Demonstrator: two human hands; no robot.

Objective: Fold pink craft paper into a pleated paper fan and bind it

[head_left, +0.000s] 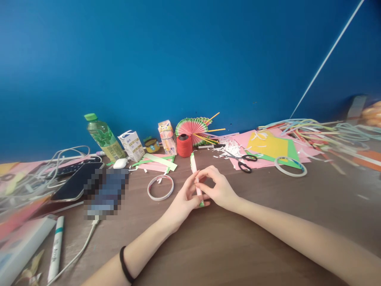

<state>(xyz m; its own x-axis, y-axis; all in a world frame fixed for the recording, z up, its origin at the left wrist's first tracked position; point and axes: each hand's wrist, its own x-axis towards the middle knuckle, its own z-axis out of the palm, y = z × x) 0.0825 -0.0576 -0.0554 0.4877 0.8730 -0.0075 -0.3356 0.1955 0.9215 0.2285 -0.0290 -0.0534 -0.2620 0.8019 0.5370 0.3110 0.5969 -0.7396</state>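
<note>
Both hands meet at the middle of the brown table (226,246) around a narrow folded paper strip (193,163), pink and white with green ends, which stands nearly upright. My left hand (182,201) pinches its lower part from the left. My right hand (216,187) grips it from the right, fingers curled round it. A black band sits on my left wrist. Just left of the hands lies a tape ring (160,187).
Along the blue wall stand a green-capped bottle (104,138), a small carton (132,145), a red thread spool (184,145) and a pink paper fan (193,129). Scissors (245,162), coloured paper sheets (269,147), a second tape ring (290,167) and straws lie right. Phones, cables and a glue stick (56,246) lie left.
</note>
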